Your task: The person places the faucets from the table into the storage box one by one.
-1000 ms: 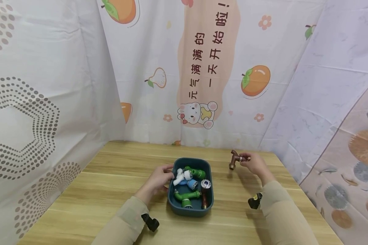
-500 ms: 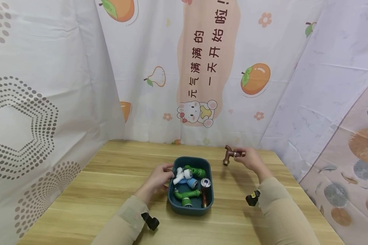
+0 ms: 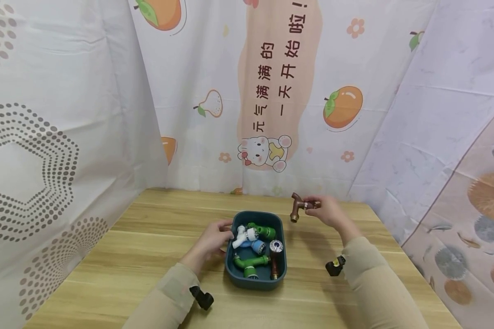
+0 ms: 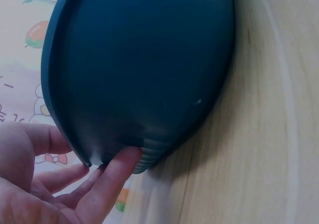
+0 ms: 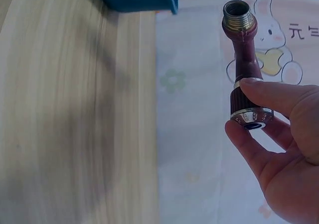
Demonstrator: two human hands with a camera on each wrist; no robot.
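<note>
My right hand pinches a brown faucet by its knob end, above the table and right of the bin. In the right wrist view the faucet points its threaded brass end upward, with thumb and fingers around the dark ribbed, silver-ended knob. A dark teal plastic bin holds several faucets: a white one, a blue one, green ones and a brown one with a silver cap. My left hand grips the bin's left rim; in the left wrist view its fingers press the wall.
The wooden table extends on both sides of the bin. Behind it hangs a printed curtain at the table's back edge. More patterned cloth closes off the right side, and a dotted cloth the left.
My right hand has carried the brown faucet leftward and slightly up, closer to the bin. The left hand and the bin stay where they were.
</note>
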